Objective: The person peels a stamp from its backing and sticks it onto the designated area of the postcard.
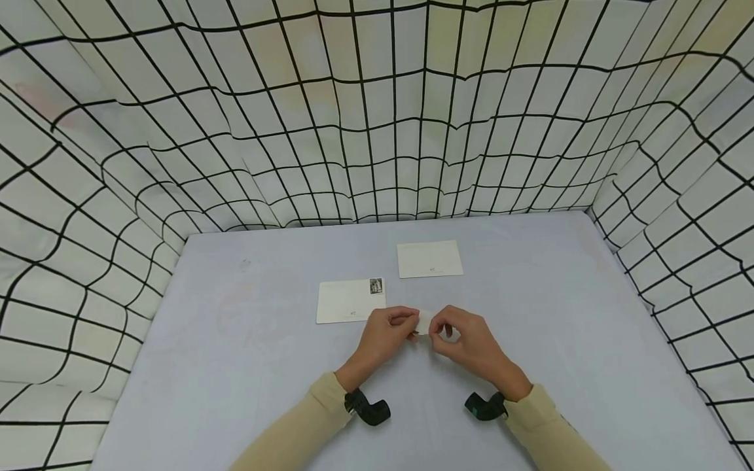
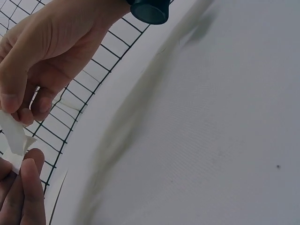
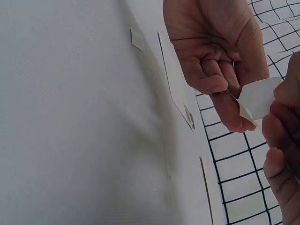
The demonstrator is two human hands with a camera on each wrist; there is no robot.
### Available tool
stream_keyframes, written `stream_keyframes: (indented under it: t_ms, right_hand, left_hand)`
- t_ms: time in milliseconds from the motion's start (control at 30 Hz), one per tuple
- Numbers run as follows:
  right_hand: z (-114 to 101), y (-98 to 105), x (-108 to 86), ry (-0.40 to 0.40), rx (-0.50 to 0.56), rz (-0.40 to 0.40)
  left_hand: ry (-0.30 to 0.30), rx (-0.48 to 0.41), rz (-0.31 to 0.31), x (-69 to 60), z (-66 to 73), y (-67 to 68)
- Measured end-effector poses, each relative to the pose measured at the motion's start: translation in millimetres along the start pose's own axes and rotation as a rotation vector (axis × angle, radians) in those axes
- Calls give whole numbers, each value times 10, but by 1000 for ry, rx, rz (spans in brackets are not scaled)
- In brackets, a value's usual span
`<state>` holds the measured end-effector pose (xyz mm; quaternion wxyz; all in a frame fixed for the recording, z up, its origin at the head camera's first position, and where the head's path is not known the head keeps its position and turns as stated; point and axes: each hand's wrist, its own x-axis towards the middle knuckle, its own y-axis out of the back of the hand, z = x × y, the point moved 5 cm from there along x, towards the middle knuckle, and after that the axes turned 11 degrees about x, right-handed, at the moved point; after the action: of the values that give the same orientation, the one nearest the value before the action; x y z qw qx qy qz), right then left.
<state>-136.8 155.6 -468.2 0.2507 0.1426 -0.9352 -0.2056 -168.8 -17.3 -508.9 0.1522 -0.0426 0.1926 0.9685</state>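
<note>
In the head view my left hand and right hand meet over the table's middle. The left fingers pinch a small stamp, whose zigzag edge and pale back show in the right wrist view. My right thumb and finger grip the smooth white backing paper, partly parted from the stamp. The stamp's printed face is hidden. Just beyond the left hand lies a white card bearing a dark postage stamp at its upper right corner. Farther back lies another white card with no stamp.
A white cloth covers the table. A small scrap of pale paper lies on it in the right wrist view. White walls with black netting rise at the back and both sides. Each wrist carries a black camera.
</note>
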Motion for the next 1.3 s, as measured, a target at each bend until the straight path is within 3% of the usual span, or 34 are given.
stream_keyframes:
  t_ms: [200, 467, 633, 800, 1067, 1300]
  right_hand:
    - [3, 30, -52, -16, 10, -7]
    - [101, 33, -123, -135, 28, -18]
    - [228, -2, -186, -265, 77, -75]
    - [301, -41, -228, -324, 68, -157]
    - [332, 16, -231, -307, -36, -191]
    - [317, 120, -163, -238, -100, -107]
  left_hand:
    - [28, -43, -1, 34, -6, 19]
    - [35, -39, 13, 64, 9, 61]
    - [37, -22, 28, 92, -10, 96]
    - [55, -32, 20, 110, -24, 111]
    - [57, -36, 23, 136, -19, 131]
    - [63, -25, 17, 151, -15, 130]
